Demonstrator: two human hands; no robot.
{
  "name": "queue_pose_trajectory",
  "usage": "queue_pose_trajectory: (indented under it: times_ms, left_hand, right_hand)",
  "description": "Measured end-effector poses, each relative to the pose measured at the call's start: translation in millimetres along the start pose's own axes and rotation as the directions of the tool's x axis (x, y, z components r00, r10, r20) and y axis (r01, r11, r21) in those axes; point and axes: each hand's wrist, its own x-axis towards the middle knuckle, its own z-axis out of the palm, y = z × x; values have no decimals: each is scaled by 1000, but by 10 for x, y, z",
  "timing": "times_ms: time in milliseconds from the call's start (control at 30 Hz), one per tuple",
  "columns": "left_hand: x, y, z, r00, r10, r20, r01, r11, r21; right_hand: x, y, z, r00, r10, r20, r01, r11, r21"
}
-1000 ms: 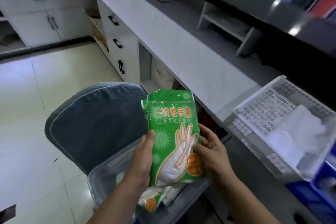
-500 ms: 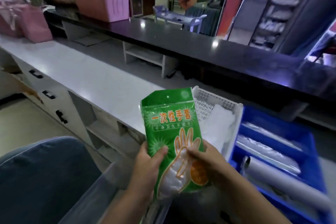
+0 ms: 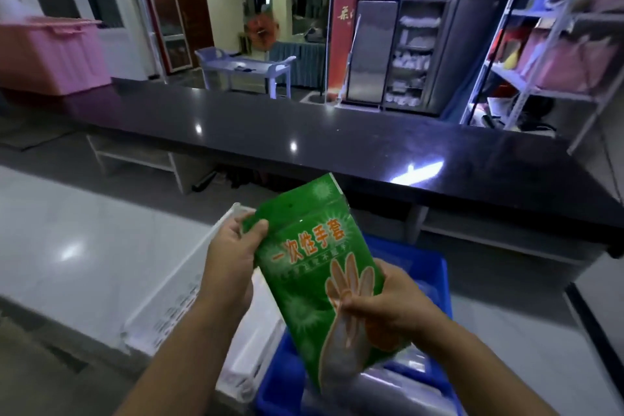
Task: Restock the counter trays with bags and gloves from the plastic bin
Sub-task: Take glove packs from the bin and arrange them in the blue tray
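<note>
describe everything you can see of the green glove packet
The green glove packet is a flat, glossy plastic pouch printed with orange characters, pale starbursts and an orange-outlined hand over a clear window. It is held in the air, tilted with its top leaning left, above the white tray and the blue tray. The left hand pinches its top left corner; the right hand has a grip on its lower right edge. It looks sealed.

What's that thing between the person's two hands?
A green glove packet, seen in the head view. The left hand pinches its top corner; the right hand grips its lower edge, above the blue tray.
</note>
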Motion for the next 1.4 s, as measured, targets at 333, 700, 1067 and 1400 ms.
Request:
queue_pose_trajectory:
  times_ms: [333,700,1067,1400]
  left_hand:
    - [488,-1050,922,914,-177,364,-212,556,804]
    - [1003,-1752,1292,496,-620,608,-757,35,653]
    - [1126,-1885,1257,420,-619,663,-854,-23,519]
    - [831,-1278,1150,426,-333,841,-896,-283,342]
  right_hand:
    - [6,136,-1516,936,-72,-344,-25,962,-270]
    - [-354,310,-1781,823,42,-567,-275,902,-333]
    - [-364,186,-1472,735,81,-673,-385,867,-315]
    - [-95,-14,-1326,744,-129,-656,-389,714,-582]
